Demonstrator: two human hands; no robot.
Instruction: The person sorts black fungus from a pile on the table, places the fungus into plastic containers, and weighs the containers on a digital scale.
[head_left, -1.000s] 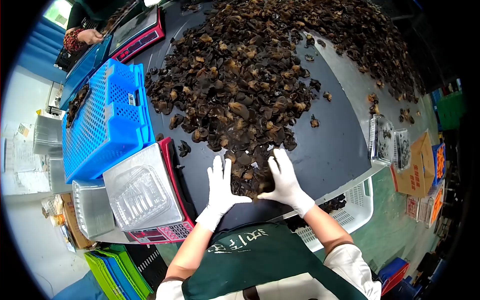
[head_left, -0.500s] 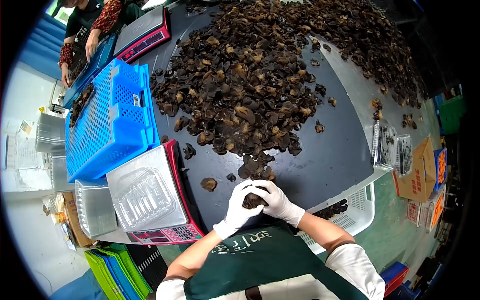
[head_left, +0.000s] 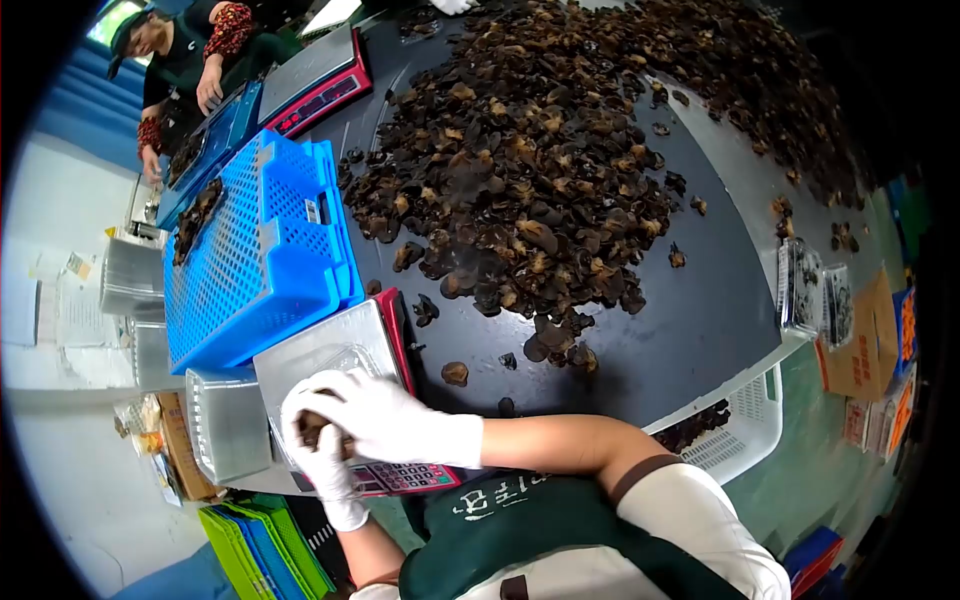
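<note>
Both my gloved hands are together over the left scale, closed around a clump of dark wood ear mushrooms (head_left: 314,428). My left hand (head_left: 328,474) cups it from below and my right hand (head_left: 375,412) covers it from above. Under them lies the scale (head_left: 325,345), with a metal plate, red body and keypad. A clear plastic tray (head_left: 355,357) on the plate is mostly hidden by my hands. To the right, a large pile of wood ear mushrooms (head_left: 520,190) covers the dark table (head_left: 690,340), with a few loose pieces near its front edge.
A blue perforated crate (head_left: 250,250) stands behind the scale, beside stacked clear trays (head_left: 228,425). Farther back, a person (head_left: 190,60) works near a second scale (head_left: 315,85). A white basket (head_left: 755,425) sits below the table's right edge, near a cardboard box (head_left: 860,330).
My hands have moved left with the mushroom clump, from the table's front edge to above the scale. The view has shifted slightly, and another gloved hand now shows at the top.
</note>
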